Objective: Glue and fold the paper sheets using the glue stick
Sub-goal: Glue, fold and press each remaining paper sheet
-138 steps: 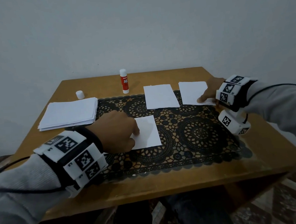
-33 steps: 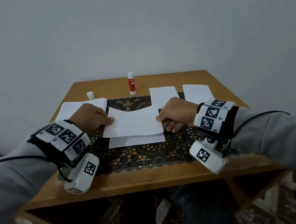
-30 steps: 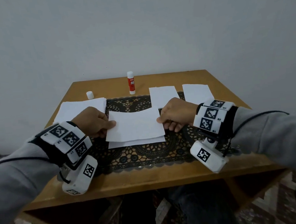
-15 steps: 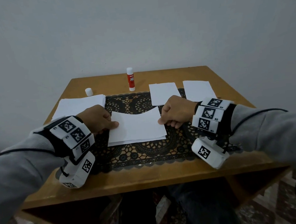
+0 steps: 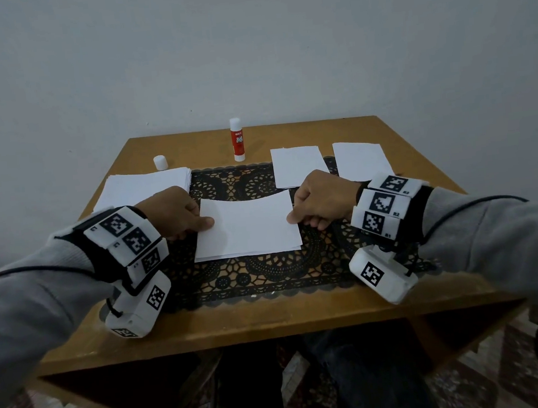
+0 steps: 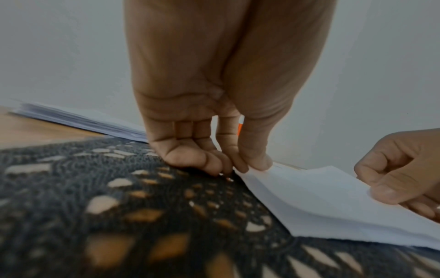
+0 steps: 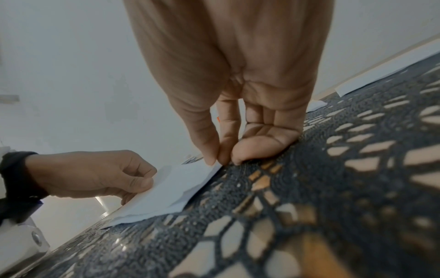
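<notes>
A white paper sheet (image 5: pixel 247 227) lies folded over on itself on the black lace mat (image 5: pixel 268 276), its upper half bowed slightly above the lower. My left hand (image 5: pixel 177 217) pinches the sheet's left edge (image 6: pixel 269 169) between thumb and forefinger. My right hand (image 5: pixel 320 203) pinches the right edge (image 7: pixel 214 165) the same way. The red and white glue stick (image 5: pixel 237 140) stands uncapped at the table's back, far from both hands. Its white cap (image 5: pixel 160 162) sits to the left.
A stack of blank sheets (image 5: pixel 141 188) lies at the back left of the wooden table (image 5: pixel 272 315). Two folded sheets (image 5: pixel 298 166) (image 5: pixel 360 160) lie at the back right. A grey wall stands right behind the table.
Both hands picked up a sheet's far edge, brought it toward me and lowered it onto the near half. Over the last second the top flap has sunk closer to the lower half.
</notes>
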Demonstrator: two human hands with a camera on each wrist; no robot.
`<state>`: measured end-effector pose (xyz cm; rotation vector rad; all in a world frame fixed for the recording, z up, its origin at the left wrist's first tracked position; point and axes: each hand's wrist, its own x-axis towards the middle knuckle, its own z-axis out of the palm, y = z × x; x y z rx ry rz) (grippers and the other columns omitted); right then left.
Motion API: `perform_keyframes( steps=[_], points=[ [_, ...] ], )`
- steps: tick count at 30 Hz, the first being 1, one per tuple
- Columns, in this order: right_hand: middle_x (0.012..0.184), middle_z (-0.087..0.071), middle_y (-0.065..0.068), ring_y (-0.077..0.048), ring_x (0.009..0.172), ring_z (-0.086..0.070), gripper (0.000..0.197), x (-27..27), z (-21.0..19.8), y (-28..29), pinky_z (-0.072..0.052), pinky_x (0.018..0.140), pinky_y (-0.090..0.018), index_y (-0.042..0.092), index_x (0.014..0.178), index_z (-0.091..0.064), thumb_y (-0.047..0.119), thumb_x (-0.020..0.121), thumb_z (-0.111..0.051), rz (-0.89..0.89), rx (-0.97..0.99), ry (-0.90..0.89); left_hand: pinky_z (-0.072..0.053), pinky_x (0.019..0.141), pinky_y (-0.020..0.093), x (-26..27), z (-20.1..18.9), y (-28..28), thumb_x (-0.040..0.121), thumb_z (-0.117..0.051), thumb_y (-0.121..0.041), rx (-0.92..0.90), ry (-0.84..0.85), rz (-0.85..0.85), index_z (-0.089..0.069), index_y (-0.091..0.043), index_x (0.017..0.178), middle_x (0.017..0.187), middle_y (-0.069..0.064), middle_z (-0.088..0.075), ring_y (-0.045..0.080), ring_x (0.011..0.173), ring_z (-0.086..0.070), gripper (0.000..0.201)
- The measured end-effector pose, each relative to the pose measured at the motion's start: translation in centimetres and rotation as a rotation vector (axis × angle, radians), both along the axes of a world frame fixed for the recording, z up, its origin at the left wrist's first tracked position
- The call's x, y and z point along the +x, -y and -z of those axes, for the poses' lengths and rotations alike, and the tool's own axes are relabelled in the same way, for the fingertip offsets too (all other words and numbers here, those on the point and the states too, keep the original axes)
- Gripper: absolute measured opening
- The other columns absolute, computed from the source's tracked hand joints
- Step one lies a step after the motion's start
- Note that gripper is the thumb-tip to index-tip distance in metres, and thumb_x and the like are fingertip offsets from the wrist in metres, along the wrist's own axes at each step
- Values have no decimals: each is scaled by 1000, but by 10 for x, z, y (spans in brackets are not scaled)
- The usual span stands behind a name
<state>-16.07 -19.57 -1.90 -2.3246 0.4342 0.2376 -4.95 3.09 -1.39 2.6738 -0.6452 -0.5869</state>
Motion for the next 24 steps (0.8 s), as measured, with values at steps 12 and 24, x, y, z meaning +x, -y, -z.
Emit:
perform_keyframes(
  steps=[12,24],
  points=[
    [76,-64,-14,-18,64,-57,18,-1,0,-2,-56,64,-30,2,74,-66,15,83,-74,-18,-17,-5,-49,67,30,1,-2,3,90,-63,-30,32,-36,-15,-65,5,82,73,12,-62,22,70,-58,36],
    [69,-63,-12,-24,63,-61,28,-1,-4,-12,-57,71,-36,5,66,-59,21,82,-75,-100,-252,2,-36,55,25,-4,0,7,85,-70,-31,83,83,22,-53,-11,59,60,2,-54,12,54,-47,37]
  ],
)
